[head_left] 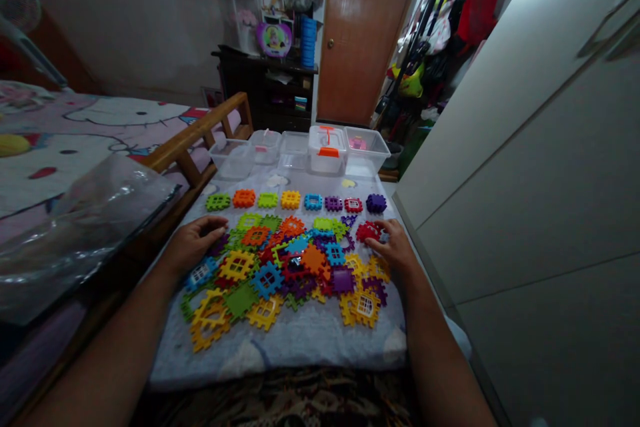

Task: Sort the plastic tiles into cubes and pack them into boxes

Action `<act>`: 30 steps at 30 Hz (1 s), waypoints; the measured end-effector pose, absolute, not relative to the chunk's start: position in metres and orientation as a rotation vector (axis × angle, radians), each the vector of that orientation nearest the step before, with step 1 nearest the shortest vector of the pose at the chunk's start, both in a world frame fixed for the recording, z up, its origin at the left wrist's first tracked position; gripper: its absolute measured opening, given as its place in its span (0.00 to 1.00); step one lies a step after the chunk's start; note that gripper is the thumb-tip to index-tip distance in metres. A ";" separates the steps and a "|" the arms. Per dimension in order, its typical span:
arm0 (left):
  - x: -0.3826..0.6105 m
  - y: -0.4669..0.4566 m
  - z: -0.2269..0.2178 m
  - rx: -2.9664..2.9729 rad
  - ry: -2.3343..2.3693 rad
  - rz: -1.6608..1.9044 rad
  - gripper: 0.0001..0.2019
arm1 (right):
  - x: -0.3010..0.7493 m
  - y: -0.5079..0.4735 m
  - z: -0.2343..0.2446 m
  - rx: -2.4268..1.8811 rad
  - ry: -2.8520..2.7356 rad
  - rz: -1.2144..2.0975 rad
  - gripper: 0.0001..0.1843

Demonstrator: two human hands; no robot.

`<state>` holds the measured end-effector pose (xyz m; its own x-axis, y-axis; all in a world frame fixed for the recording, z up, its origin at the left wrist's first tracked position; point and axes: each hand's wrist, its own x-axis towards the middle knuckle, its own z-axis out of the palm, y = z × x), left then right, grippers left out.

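Observation:
My right hand (pixel 395 248) has its thumb and fingers around a red interlocking tile (pixel 367 231) at the right edge of a loose pile. My left hand (pixel 197 242) rests at the pile's left side, fingers apart, holding nothing that I can see. A purple piece (pixel 220 245) lies beside its fingertips, and a blue window tile (pixel 201 273) is just below. Between the hands spread many notched plastic tiles, among them an orange tile (pixel 314 259), a green tile (pixel 241 299) and a yellow window tile (pixel 237 265). Beyond them runs a row of assembled blocks, from a green block (pixel 218 201) to a dark purple block (pixel 376 203).
Clear plastic bins (pixel 233 159) line the table's far edge, with a lidded box with orange clips (pixel 327 147) among them. A wooden bed rail (pixel 200 137) and a plastic bag (pixel 90 227) flank the left. A white cabinet (pixel 500 147) stands close on the right.

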<state>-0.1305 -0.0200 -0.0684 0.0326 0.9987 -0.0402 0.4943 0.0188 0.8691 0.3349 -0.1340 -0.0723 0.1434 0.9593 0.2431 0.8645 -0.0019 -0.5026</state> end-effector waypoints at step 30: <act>-0.133 -0.019 -0.072 1.614 1.509 0.879 0.29 | 0.323 -0.116 -0.064 -2.126 -2.048 0.141 0.25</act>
<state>-0.1327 -0.0190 -0.0719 0.0712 0.9974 -0.0067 0.4860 -0.0289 0.8735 0.3225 -0.1158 -0.0642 0.0435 0.9973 0.0599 0.9796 -0.0308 -0.1988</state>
